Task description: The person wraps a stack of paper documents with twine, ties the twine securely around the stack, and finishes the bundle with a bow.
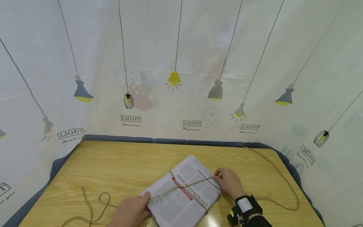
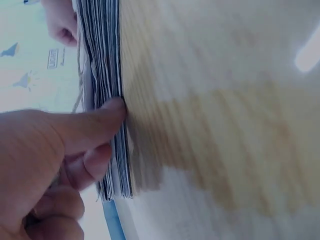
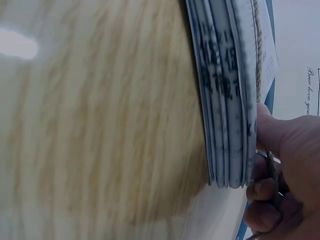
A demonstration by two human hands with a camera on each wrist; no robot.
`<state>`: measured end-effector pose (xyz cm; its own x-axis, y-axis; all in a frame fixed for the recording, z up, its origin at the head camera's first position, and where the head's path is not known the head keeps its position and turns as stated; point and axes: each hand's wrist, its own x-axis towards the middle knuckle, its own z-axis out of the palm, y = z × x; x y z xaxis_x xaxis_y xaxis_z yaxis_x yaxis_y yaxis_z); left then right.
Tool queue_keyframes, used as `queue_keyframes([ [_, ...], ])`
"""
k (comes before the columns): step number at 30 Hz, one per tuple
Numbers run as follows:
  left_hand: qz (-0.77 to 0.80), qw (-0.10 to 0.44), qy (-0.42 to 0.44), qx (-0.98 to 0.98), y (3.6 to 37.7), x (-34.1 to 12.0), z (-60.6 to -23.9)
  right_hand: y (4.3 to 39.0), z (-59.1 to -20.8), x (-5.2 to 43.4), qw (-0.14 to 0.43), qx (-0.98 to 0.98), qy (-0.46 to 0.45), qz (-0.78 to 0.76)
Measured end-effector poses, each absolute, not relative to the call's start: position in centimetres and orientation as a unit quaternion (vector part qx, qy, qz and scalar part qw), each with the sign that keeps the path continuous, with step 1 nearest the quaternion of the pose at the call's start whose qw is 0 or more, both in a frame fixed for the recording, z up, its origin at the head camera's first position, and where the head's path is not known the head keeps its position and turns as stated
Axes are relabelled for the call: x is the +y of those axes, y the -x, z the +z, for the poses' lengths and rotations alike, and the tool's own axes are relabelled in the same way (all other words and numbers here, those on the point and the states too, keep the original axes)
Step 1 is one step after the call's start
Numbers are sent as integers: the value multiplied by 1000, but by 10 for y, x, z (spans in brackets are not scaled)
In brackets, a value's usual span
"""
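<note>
A stack of folded newspapers [image 1: 173,208] lies flat on the table, with brown twine [image 1: 195,183] crossing over its top. My left hand [image 1: 131,209] is at the stack's left edge and holds the twine there. In the left wrist view, its thumb presses on the layered edge of the newspapers [image 2: 102,60], and the other fingers are curled. At the right corner my right hand [image 1: 229,181] grips the other side of the twine. The right wrist view has a strand of twine [image 3: 273,172] running through its curled fingers, close to the newspapers' edge [image 3: 222,115].
Loose twine [image 1: 90,209] lies in loops at the table's left. Another long tail of twine [image 1: 296,197] curves over the right side to the back edge. Behind the wooden table [image 1: 127,164] hangs a light cloth [image 1: 158,41] printed with lamps.
</note>
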<state>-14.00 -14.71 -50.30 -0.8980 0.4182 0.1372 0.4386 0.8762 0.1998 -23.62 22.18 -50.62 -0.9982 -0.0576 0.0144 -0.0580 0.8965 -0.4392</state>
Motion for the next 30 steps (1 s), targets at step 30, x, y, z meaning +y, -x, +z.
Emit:
queue_keyframes([
  [30, -299, -64, 67, -950, 200, -157, -510, 169, -503, 222, -72, -963, -20, 258],
])
